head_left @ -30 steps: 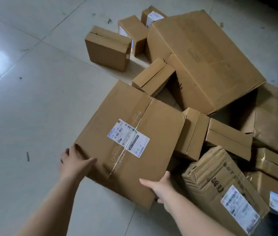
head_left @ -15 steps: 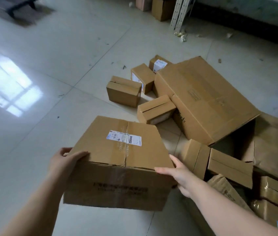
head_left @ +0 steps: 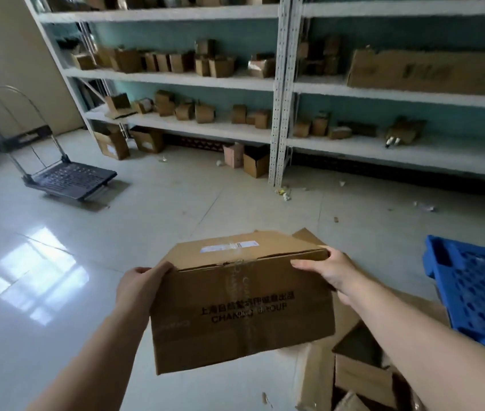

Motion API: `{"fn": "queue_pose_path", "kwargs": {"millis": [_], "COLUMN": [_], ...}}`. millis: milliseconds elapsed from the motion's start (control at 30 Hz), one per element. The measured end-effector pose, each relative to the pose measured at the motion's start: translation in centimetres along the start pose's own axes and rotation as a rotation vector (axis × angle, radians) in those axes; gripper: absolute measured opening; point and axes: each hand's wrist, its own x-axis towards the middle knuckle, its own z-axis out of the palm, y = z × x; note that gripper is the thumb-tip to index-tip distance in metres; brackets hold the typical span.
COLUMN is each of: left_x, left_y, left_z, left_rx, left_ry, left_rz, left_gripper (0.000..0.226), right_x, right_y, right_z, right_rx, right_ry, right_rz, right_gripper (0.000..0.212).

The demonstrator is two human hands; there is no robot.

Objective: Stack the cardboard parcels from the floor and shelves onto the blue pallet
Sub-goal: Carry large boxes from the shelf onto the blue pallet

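I hold a taped cardboard parcel (head_left: 235,307) with a white label on top and dark print on its near side, up off the floor in front of me. My left hand (head_left: 139,284) grips its left upper corner. My right hand (head_left: 329,269) grips its right upper corner. The blue pallet (head_left: 478,292) lies on the floor to the right, its grid top bare where it shows. More cardboard parcels (head_left: 354,378) lie on the floor under my right arm. Small parcels (head_left: 202,112) stand on the white shelves (head_left: 277,84) ahead.
A folding hand trolley (head_left: 69,178) stands on the tiled floor at the left. Some boxes (head_left: 253,163) sit on the floor under the lowest shelf. Paper scraps (head_left: 284,194) litter the floor near the shelf post.
I have lifted the labelled parcel from the floor pile to chest height. My view has swung up from the floor to the shelves, and the pallet has come into sight at the right.
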Motion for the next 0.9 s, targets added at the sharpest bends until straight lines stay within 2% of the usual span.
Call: {"fn": "queue_pose_path", "kwargs": {"millis": [200, 300, 367, 500, 667, 767, 900], "left_x": [-8.7, -13.8, -17.1, -23.1, -29.0, -31.8, -34.6], "left_y": [17.5, 24.6, 28.4, 33.3, 37.5, 38.9, 39.9], "left_z": [0.0, 1.3, 2.7, 7.1, 13.8, 18.3, 23.8], "left_rx": [-0.021, -0.068, -0.111, -0.175, -0.193, -0.185, -0.175], "left_ry": [-0.112, -0.172, -0.209, -0.313, -0.408, -0.468, -0.572], "left_rz": [0.216, 0.332, 0.411, 0.524, 0.597, 0.615, 0.611], "left_gripper": [0.029, 0.029, 0.028, 0.031, 0.038, 0.025, 0.026], "right_x": [-9.6, -14.1, -16.8, -21.0, -24.6, -26.0, -27.3], "right_y": [-15.9, -21.1, -23.3, -25.1, -26.0, -25.5, -24.2], "right_z": [-9.3, -14.3, -17.7, -24.3, -32.4, -36.9, -41.7], "right_rx": [0.095, 0.099, 0.137, 0.213, 0.285, 0.300, 0.302], "right_ry": [0.141, 0.248, 0.295, 0.488, 0.728, 0.817, 0.921], "right_rz": [-0.208, -0.311, -0.374, -0.458, -0.529, -0.526, -0.472], "right_gripper": [0.071, 0.092, 0.091, 0.092, 0.083, 0.078, 0.099]}}
